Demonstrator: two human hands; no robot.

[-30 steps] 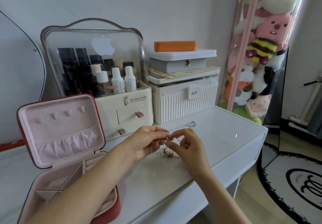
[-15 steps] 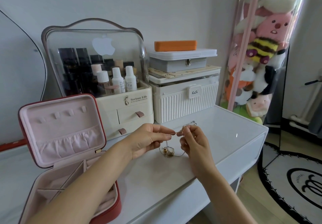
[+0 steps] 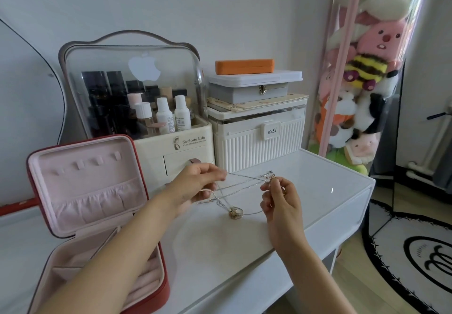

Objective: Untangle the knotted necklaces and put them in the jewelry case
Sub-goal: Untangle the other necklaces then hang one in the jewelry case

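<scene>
Silver chains (image 3: 244,183) stretched between pinching hands.
Left hand (image 3: 198,181) and right hand (image 3: 278,197) each pinch strands beside the jewelry case (image 3: 93,191); pulling harder could tighten the knot (image 3: 218,201).

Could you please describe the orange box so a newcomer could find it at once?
Start at the ribbed white bin against the wall. A grey case sits on it, and a white lid tops that. The orange box lies on top, the only orange thing in that stack.

Single head view, looking forward and down from wearer's eye level, sitting close above fingers (image 3: 266,186); taking in table (image 3: 318,191) beneath them, wall beyond them.
</scene>
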